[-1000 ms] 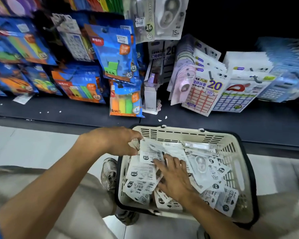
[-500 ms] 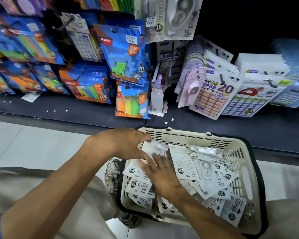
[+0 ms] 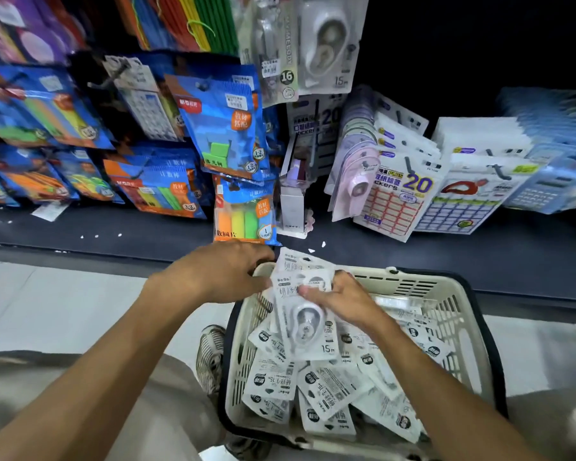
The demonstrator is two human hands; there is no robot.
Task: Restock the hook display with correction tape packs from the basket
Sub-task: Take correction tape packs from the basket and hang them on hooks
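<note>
Both hands over cream slotted plastic basket [image 3: 459, 331]. Right hand [image 3: 341, 299] and left hand [image 3: 222, 276], fingers curled, hold small stack of white correction tape packs [image 3: 301, 314] just above basket's far-left rim. Step: gathering. Next, likely: align holes, lift toward hook above basket.

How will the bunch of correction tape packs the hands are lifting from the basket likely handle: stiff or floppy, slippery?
The held packs look like thin glossy card with a plastic bubble, so probably light and slightly bendy. Left hand and right hand both grip several fanned together; they may slide apart.
</note>
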